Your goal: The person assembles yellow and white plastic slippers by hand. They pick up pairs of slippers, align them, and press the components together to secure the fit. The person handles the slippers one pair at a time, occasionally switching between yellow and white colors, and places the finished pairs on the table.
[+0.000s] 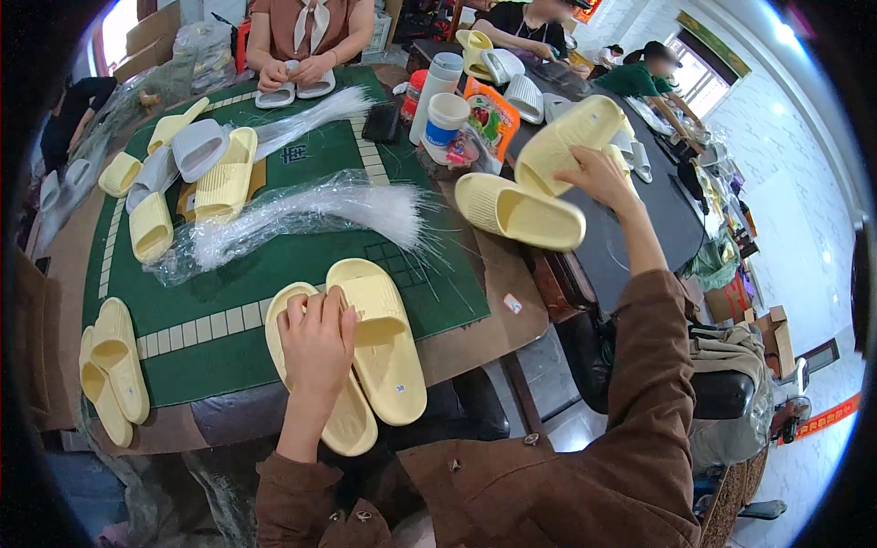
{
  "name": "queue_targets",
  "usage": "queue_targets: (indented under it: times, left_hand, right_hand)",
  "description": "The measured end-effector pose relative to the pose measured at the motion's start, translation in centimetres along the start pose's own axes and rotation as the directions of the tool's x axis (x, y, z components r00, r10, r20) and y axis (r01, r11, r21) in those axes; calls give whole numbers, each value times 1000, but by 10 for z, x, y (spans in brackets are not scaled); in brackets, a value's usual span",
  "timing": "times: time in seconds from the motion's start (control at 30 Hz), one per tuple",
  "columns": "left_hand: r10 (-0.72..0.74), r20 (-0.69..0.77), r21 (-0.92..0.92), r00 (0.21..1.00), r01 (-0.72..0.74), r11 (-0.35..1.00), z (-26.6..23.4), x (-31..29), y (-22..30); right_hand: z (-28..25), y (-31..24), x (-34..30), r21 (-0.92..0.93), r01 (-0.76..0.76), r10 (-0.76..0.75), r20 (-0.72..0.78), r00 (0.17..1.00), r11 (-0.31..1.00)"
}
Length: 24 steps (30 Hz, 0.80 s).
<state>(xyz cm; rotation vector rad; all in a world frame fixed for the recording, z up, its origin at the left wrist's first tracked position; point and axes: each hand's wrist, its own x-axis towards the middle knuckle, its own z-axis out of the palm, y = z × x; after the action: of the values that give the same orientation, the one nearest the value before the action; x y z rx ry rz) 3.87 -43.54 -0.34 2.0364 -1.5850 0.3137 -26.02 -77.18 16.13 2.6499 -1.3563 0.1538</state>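
Note:
A pair of pale yellow slide slippers lies side by side at the table's near edge. My left hand (317, 352) has its fingers curled over the strap of the left slipper (351, 422), right against its mate, the right slipper (395, 370). Out to the right, my right hand (598, 178) grips another yellow slipper (568, 137) at its edge, tilted up above the dark side table. Just below that one, a further yellow slipper (541, 219) lies near the side table's corner. My right thumb and part of the grip are hidden.
On the green mat (228, 292) lie a bundle of clear plastic strands (311, 219) and several yellow and grey slippers (224, 173). A yellow pair (114, 365) rests at the left edge. Cups (446, 119) and a phone (382, 123) stand farther back. Across the table, a person (311, 36) handles grey slippers.

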Motion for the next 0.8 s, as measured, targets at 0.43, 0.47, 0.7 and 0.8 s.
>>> queue_targets:
  times: [0.43,0.47,0.7,0.8]
  left_hand:
    - [28,11,-2,1000,-28,1000,-7,-7,3]
    - [28,7,-15,1000,-28,1000,-10,-12,8]
    - [89,108,-39,990,-86,996,-1,-36,48]
    - [86,126,-6,988,-86,996,4,-38,37]
  right_hand:
    - [-80,-58,-156,691,-70,88,9,996,719]
    - [-79,-70,-162,767,-57,91,-2,996,639]
    - [5,-125,-157,942,-190,48,184,982,277]
    - [44,-149,-148,943,-309,80,320,944,-121]
